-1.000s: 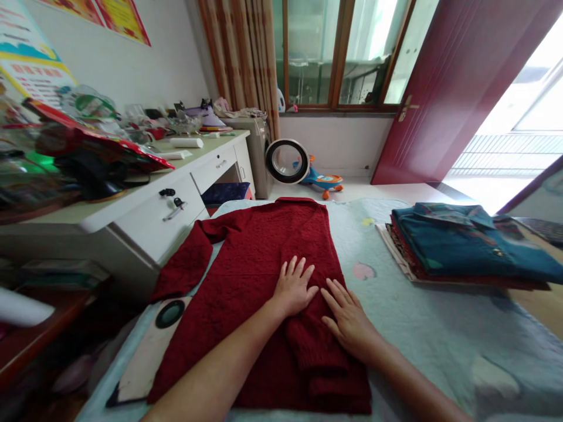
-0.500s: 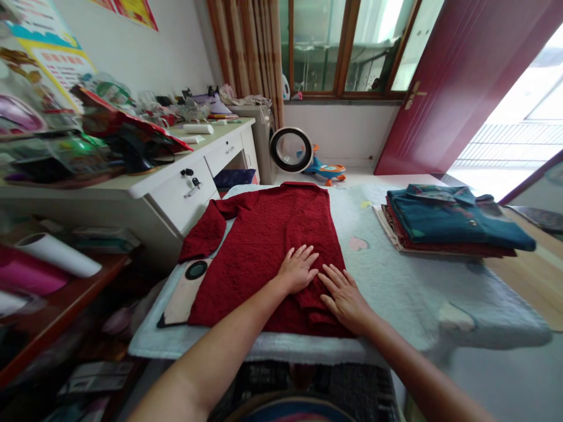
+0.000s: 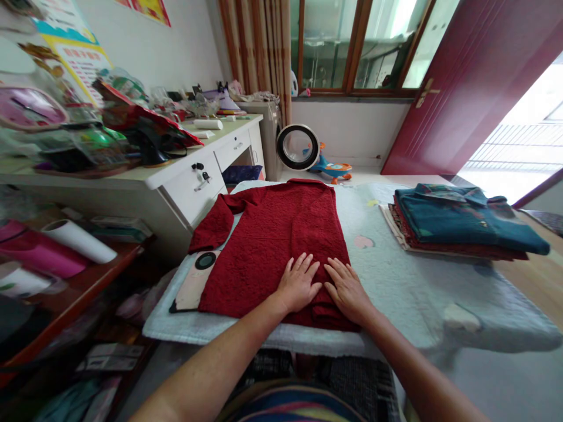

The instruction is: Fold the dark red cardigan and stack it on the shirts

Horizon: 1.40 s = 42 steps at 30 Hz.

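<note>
A dark red textured shirt lies spread on the covered table, its right side folded inward and one sleeve sticking out at the left. My left hand rests flat on the cloth near the lower right, fingers spread. Close beside it, my right hand also lies flat, on the shirt's folded right edge. Neither hand grasps anything. Under the shirt's left side a beige board with a dark round spot shows partly; the rest of it is hidden.
A stack of folded clothes, blue denim on top, sits at the table's right. The pale blue cover hangs over the front edge. A white desk crowded with items stands left, near a shelf. An open washing machine door is behind.
My left hand has slid slightly toward me over the shirt. My right hand stays on the folded edge. The whole view has shifted a little, with things appearing farther right.
</note>
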Each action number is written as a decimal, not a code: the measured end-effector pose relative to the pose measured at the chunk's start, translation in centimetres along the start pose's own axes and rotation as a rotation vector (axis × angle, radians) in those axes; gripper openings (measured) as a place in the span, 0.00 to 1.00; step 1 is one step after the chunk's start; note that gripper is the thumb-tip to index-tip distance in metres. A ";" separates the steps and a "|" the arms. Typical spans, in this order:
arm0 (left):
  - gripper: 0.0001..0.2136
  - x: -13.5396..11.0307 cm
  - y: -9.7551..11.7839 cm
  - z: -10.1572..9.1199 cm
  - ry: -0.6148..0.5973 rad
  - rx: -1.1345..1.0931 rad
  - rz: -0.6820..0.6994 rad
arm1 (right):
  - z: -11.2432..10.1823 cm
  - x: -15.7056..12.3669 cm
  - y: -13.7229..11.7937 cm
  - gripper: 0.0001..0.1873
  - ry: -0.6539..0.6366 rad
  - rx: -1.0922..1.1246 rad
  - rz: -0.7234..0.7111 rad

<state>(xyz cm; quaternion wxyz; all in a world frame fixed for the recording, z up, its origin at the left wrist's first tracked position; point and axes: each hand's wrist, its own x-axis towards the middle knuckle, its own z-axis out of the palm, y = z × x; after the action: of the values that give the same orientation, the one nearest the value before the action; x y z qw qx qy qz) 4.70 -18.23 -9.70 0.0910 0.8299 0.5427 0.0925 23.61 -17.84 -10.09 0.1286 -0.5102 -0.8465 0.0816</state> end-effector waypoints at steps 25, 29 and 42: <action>0.29 -0.5 -4.3 0.1 0.118 0.070 -0.199 | 3.0 11.0 -0.9 0.27 0.017 -0.155 0.064; 0.28 -0.7 -4.3 0.1 0.134 0.035 -0.189 | 2.9 11.0 -1.0 0.28 0.026 -0.169 0.059; 0.17 0.6 -13.8 -7.1 0.297 0.078 -0.409 | 3.0 11.0 -1.0 0.27 0.040 -0.197 0.061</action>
<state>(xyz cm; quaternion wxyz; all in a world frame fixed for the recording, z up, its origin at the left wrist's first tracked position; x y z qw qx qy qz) -9.01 -11.85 -6.25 -0.0051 0.6829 0.7099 0.1721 17.00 -8.59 -11.17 0.0922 -0.5474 -0.8317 -0.0087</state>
